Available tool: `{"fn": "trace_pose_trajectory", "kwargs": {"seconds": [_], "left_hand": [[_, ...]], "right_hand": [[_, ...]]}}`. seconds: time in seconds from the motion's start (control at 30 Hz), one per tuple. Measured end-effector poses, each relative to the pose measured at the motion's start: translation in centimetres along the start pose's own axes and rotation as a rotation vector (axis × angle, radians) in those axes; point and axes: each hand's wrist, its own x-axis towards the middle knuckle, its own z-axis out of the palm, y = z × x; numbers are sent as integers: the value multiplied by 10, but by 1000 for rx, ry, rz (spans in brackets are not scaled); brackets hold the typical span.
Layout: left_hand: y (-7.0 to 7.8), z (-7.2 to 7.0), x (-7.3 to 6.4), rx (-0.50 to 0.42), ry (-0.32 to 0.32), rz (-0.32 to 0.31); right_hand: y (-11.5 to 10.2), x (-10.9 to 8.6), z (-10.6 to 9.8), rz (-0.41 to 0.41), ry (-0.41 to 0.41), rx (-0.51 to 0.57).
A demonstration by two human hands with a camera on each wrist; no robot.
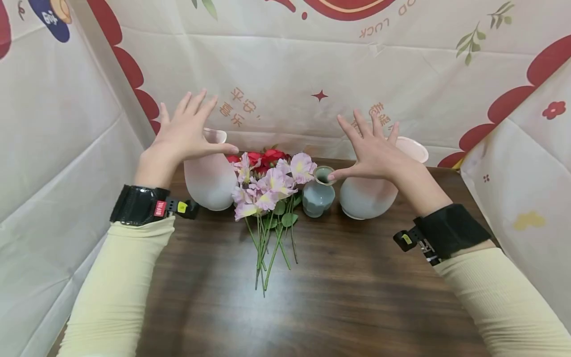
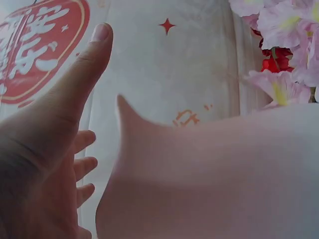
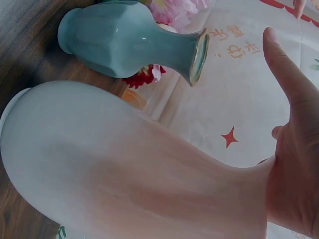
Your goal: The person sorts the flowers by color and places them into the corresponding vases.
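Note:
My left hand point(image 1: 185, 130) is spread wide above a pink-and-white vase point(image 1: 209, 181) on the left of the table. In the left wrist view, the thumb point(image 2: 82, 74) points up beside the vase's flared rim. On the other side, my right hand point(image 1: 372, 148) spreads its fingers over a second, rounder pink-and-white vase point(image 1: 368, 198). The right wrist view has that palm right at the vase's neck point(image 3: 244, 194). A small blue-green vase point(image 1: 318, 198) stands just left of it, overlapped by the right thumb. Pink artificial flowers point(image 1: 267, 191) and red ones point(image 1: 272, 157) lie between the vases.
Green stems point(image 1: 269, 258) stretch toward the front of the dark wooden table point(image 1: 334, 297). A printed white cloth point(image 1: 290, 84) hangs behind, with pale cloth walls point(image 1: 62, 148) at both sides. Each wrist wears a black strap point(image 1: 138, 204) with a small camera.

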Motion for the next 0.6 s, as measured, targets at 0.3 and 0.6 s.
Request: {"fn": "trace_pose_trajectory", "kwargs": {"seconds": [0.3,0.6], "left_hand": [[-29,-3,-17,-184,107,-47],[-54,6,-32,-461,173,-31]], "right_hand": [[-2,-1,0,-10,9,-12],[-4,0,1,-21,34,-20]]}}
